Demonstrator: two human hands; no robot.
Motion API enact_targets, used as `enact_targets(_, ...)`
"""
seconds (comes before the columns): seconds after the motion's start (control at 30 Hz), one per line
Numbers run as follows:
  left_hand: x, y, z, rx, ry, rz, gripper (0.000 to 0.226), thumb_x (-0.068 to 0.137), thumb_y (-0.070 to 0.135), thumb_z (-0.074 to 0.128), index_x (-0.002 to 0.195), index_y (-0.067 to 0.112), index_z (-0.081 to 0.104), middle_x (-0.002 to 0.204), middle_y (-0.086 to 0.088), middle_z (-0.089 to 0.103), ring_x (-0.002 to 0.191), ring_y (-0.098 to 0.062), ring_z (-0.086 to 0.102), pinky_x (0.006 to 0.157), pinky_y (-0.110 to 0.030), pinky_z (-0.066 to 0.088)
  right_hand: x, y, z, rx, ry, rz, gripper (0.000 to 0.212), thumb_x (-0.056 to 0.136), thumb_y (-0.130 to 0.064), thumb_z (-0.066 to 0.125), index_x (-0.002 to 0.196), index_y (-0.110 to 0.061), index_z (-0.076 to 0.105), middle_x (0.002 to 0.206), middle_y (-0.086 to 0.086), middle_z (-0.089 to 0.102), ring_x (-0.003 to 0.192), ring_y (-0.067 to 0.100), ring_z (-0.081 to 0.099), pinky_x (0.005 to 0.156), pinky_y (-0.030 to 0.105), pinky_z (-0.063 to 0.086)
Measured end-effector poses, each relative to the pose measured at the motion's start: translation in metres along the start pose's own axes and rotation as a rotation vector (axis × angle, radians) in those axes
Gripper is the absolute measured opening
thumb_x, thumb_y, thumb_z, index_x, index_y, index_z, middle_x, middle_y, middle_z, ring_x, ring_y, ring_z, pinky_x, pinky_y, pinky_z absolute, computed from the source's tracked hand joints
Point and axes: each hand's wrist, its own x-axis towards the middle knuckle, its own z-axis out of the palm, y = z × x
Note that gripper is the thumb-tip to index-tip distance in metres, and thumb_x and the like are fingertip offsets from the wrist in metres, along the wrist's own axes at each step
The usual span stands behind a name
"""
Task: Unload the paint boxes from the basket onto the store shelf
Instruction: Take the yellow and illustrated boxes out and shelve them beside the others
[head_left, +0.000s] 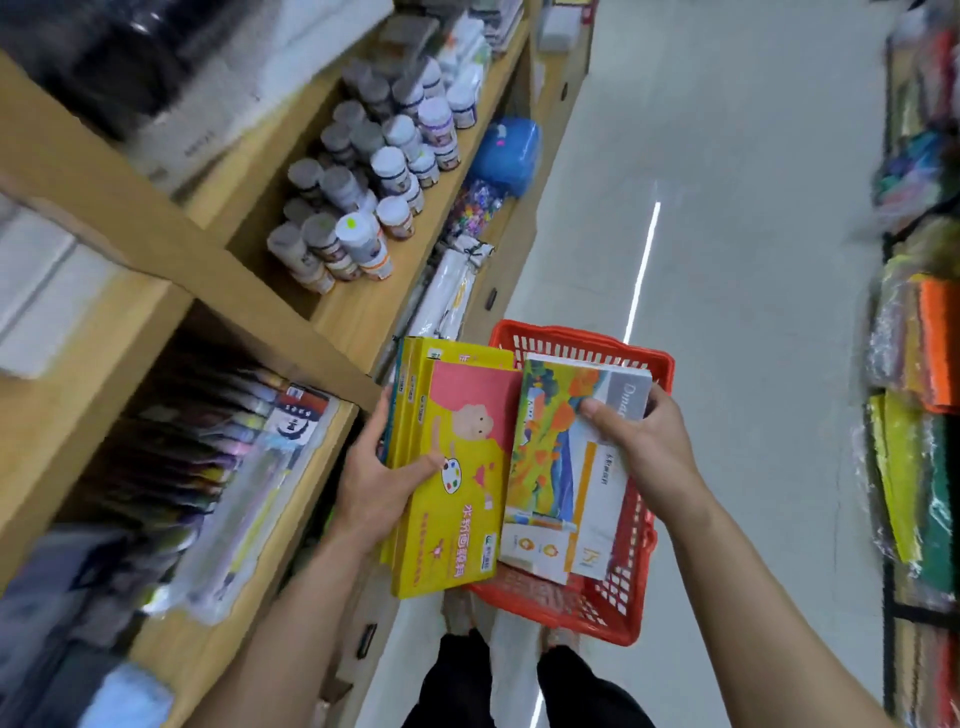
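Over a red basket (631, 613) on the pale floor (727, 208), beside wooden shelves (156, 249) at 9 to 11 o'clock. In the left hand (382, 480), a stack of yellow boxes (457, 467), flat face up toward the camera, long axis running 12 to 6 o'clock and leaning slightly to 1, far end near the basket's far rim, near end past the wrist toward 6. Left thumb (423, 465) laid across the top box's face, remaining fingers (382, 415) wrapped round the stack's left edges, so clamped on the stack from its 9 o'clock side. In the right hand (649, 447), a couple of white boxes (566, 467) with orange flower artwork, long axis likewise 12 to 6 o'clock, lying just at 3 o'clock of the yellow stack and touching or overlapping it, lower end down inside the basket. Right thumb (605, 415) pressed on the top face near the far end, other fingers curled round the right edge and partly hidden, gripping the boxes. On the shelf at 11 o'clock, clustered jars (363, 197); at 8 o'clock, packs of coloured tubes (234, 441).
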Motion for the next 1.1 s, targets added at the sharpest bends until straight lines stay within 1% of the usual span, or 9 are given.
enact_targets(0.07, -0.026, 0.022, -0.024, -0.07, 0.121, 0.059, 0.096, 0.057, 0.045, 0.082, 0.142, 0.057, 0.038, 0.11, 0.044, 0.067, 0.102, 0.008, 0.07, 0.078, -0.021, 0.06, -0.002, -0.034, 0.026, -0.011, -0.11, -0.064, 0.065, 0.066, -0.048, 0.09, 0.119, -0.016, 0.067, 0.105, 0.005, 0.082, 0.087, 0.024, 0.082, 0.07, 0.034, 0.063)
enact_targets(0.2, -0.092, 0.061, -0.075, -0.142, 0.331, 0.158, 0.076, 0.061, 0.039, 0.08, 0.123, 0.074, 0.052, 0.122, 0.023, 0.073, 0.105, -0.009, 0.074, 0.079, -0.03, 0.063, -0.02, -0.102, 0.087, 0.014, -0.304, -0.162, 0.043, 0.075, -0.039, 0.082, 0.11, -0.019, 0.068, 0.093, 0.0, 0.083, 0.077, 0.016, 0.081, 0.062, 0.027, 0.061)
enact_targets(0.37, -0.18, 0.097, -0.145, -0.201, 0.549, 0.284, 0.091, 0.064, 0.038, 0.077, 0.149, 0.046, 0.046, 0.129, 0.008, 0.073, 0.11, -0.021, 0.074, 0.086, -0.045, 0.06, -0.071, -0.172, 0.169, 0.064, -0.56, -0.281, 0.036, 0.074, -0.047, 0.084, 0.099, -0.021, 0.077, 0.092, 0.005, 0.084, 0.076, 0.021, 0.081, 0.059, 0.027, 0.061)
enact_targets(0.47, -0.22, 0.106, -0.188, -0.278, 0.7, 0.305, 0.08, 0.071, 0.027, 0.076, 0.146, 0.041, 0.052, 0.125, 0.001, 0.076, 0.101, -0.023, 0.076, 0.076, -0.039, 0.062, -0.11, -0.2, 0.218, 0.064, -0.693, -0.364, 0.032, 0.072, -0.052, 0.085, 0.095, -0.03, 0.08, 0.094, 0.004, 0.084, 0.078, 0.021, 0.081, 0.062, 0.029, 0.062)
enact_targets(0.53, -0.238, 0.105, -0.216, -0.338, 0.765, 0.309, 0.07, 0.079, 0.02, 0.074, 0.145, 0.034, 0.055, 0.125, -0.005, 0.075, 0.098, -0.025, 0.076, 0.071, -0.035, 0.063, -0.135, -0.211, 0.251, 0.037, -0.738, -0.398, 0.047, 0.066, -0.058, 0.087, 0.099, -0.026, 0.078, 0.096, 0.004, 0.084, 0.081, 0.023, 0.082, 0.063, 0.032, 0.063)
enact_targets(0.67, -0.255, 0.085, -0.267, -0.39, 0.878, 0.254, 0.059, 0.086, 0.018, 0.074, 0.143, 0.025, 0.057, 0.125, -0.013, 0.074, 0.107, -0.036, 0.073, 0.092, -0.05, 0.059, -0.177, -0.216, 0.307, 0.003, -0.799, -0.426, 0.062, 0.066, -0.055, 0.085, 0.113, -0.017, 0.071, 0.097, 0.005, 0.084, 0.081, 0.025, 0.082, 0.063, 0.033, 0.063)
enact_targets(0.83, -0.257, 0.055, -0.32, -0.477, 0.942, 0.19, 0.034, 0.082, 0.03, 0.073, 0.115, 0.019, 0.075, 0.105, -0.01, 0.081, 0.095, -0.033, 0.075, 0.089, -0.052, 0.057, -0.199, -0.212, 0.349, -0.068, -0.817, -0.434, 0.058, 0.069, -0.05, 0.086, 0.114, -0.016, 0.069, 0.093, 0.003, 0.084, 0.079, 0.025, 0.082, 0.062, 0.033, 0.064)
enact_targets(0.97, -0.247, 0.037, -0.354, -0.374, 0.987, 0.065, 0.013, 0.091, 0.02, 0.072, 0.097, 0.009, 0.077, 0.082, -0.003, 0.082, 0.092, -0.033, 0.073, 0.084, -0.042, 0.056, -0.206, -0.205, 0.365, -0.101, -0.799, -0.429, 0.047, 0.076, -0.049, 0.084, 0.11, -0.022, 0.067, 0.087, -0.002, 0.084, 0.074, 0.021, 0.082, 0.058, 0.031, 0.065)
enact_targets(1.1, -0.259, 0.045, -0.364, -0.15, 1.094, 0.0, 0.05, 0.092, 0.025, 0.073, 0.134, -0.001, 0.064, 0.13, -0.012, 0.071, 0.114, -0.02, 0.064, 0.094, -0.03, 0.046, -0.205, -0.205, 0.365, -0.081, -0.807, -0.403, 0.055, 0.071, -0.053, 0.08, 0.112, -0.019, 0.066, 0.09, 0.0, 0.084, 0.075, 0.022, 0.082, 0.058, 0.03, 0.064)
